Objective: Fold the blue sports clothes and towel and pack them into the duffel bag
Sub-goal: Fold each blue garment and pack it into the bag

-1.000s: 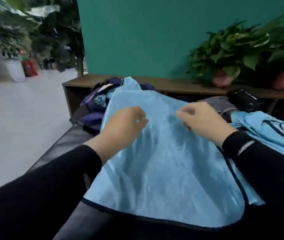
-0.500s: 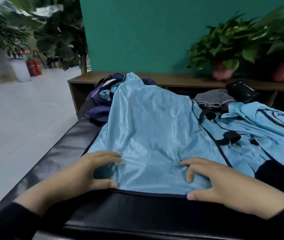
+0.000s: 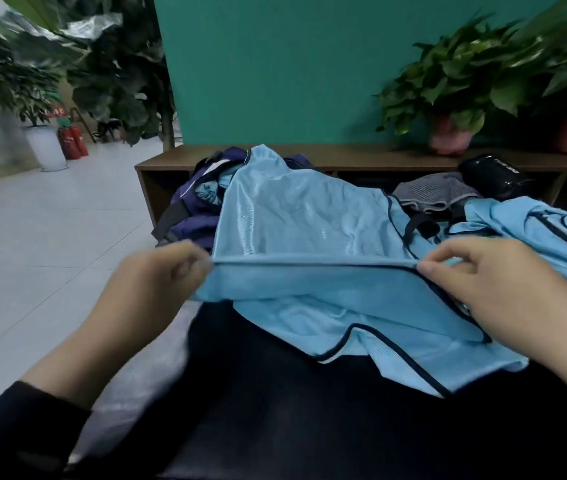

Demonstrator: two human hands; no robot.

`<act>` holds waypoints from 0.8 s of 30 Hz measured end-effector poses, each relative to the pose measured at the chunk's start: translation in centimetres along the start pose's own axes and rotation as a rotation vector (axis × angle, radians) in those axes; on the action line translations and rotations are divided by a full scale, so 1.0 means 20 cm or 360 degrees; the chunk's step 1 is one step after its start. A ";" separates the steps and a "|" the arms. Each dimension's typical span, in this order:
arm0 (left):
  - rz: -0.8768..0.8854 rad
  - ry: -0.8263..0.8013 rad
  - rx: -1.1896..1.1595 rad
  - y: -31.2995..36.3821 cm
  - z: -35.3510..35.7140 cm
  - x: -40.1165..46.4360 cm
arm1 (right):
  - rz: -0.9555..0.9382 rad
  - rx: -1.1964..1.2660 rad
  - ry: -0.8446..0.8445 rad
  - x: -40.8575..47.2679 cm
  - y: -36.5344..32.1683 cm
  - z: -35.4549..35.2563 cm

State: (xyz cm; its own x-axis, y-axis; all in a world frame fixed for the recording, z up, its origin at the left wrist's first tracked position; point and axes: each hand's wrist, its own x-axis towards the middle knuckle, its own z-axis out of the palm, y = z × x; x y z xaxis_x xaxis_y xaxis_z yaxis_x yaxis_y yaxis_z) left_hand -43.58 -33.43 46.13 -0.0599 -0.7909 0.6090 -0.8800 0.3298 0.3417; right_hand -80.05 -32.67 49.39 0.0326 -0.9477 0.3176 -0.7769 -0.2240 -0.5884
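A light blue sports garment with dark piping [image 3: 302,220] lies across a black bench [image 3: 275,410]. My left hand [image 3: 157,282] pinches its left edge and my right hand [image 3: 476,282] pinches its right edge, holding a taut fold line between them above the bench. The lower part of the garment hangs folded under, with its hem near the bench. A navy duffel bag [image 3: 192,216] sits open at the far left end, with blue cloth inside. A second blue garment [image 3: 531,230] lies to the right.
A grey cloth [image 3: 437,194] and a black pouch [image 3: 493,178] lie behind the garments. A wooden shelf [image 3: 344,157] runs along the teal wall with potted plants [image 3: 448,98] on it. Tiled floor [image 3: 50,237] and more plants lie to the left.
Both hands have left the garment's near hem, moved up and apart, and pinched its two sides, lifting a fold line. The near part now hangs doubled under.
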 end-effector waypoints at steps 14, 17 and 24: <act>0.0037 -0.0794 0.0184 0.49 0.38 -0.11 | -0.0028 -0.0337 -0.0872 -0.08 0.08 0.08; 0.0067 -0.0675 0.0311 0.49 0.42 -0.21 | -0.0083 -0.0550 -0.0944 -0.16 0.11 0.06; 0.0034 -0.0103 0.0211 0.41 0.32 -0.14 | -0.0122 -0.0372 -0.0301 -0.21 0.07 0.07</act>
State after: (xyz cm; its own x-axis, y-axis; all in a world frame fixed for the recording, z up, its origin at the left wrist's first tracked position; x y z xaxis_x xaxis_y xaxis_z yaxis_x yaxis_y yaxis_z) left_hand -53.66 -31.83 42.76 -0.1060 -0.8174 0.5662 -0.9326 0.2794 0.2287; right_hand -80.40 -29.38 46.11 0.1959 -0.9605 0.1974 -0.8905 -0.2586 -0.3744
